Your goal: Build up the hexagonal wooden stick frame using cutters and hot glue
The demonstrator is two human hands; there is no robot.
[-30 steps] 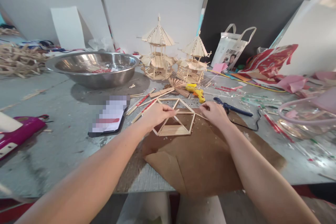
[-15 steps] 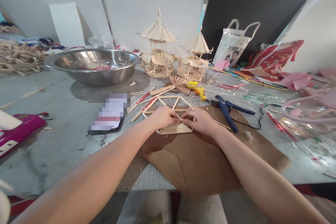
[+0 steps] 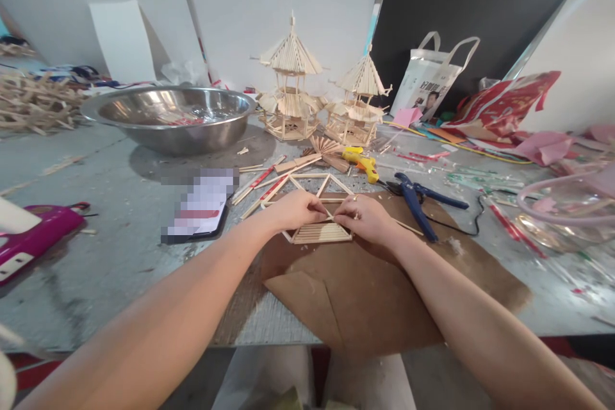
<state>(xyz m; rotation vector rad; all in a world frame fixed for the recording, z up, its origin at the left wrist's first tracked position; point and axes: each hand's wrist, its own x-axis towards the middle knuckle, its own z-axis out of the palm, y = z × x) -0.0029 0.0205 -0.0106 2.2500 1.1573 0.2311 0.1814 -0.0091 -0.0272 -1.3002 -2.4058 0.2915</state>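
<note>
A flat, many-sided frame of thin wooden sticks (image 3: 323,234) lies on a brown sheet (image 3: 355,301); rows of sticks fill its near triangle. Over the frame's middle, my left hand (image 3: 298,210) pinches a short wooden stick (image 3: 330,218) between thumb and fingertips. My right hand (image 3: 366,216) closes its fingertips around the same spot from the other side, and a ring shows on one finger. The two hands nearly touch, and their fingers partly cover the stick. Loose sticks (image 3: 259,186) lie just left of the frame.
Behind stand two stick pagodas (image 3: 291,67) (image 3: 362,77). A steel basin (image 3: 177,134) sits back left, with a phone (image 3: 204,205) nearer. A yellow glue gun (image 3: 365,163) and blue-handled cutters (image 3: 418,205) lie right. A purple power strip (image 3: 43,237) is far left.
The hands stay pinched at the same place above the frame, with only a slight shift of the fingers. The camera view has moved a little; nothing else has moved.
</note>
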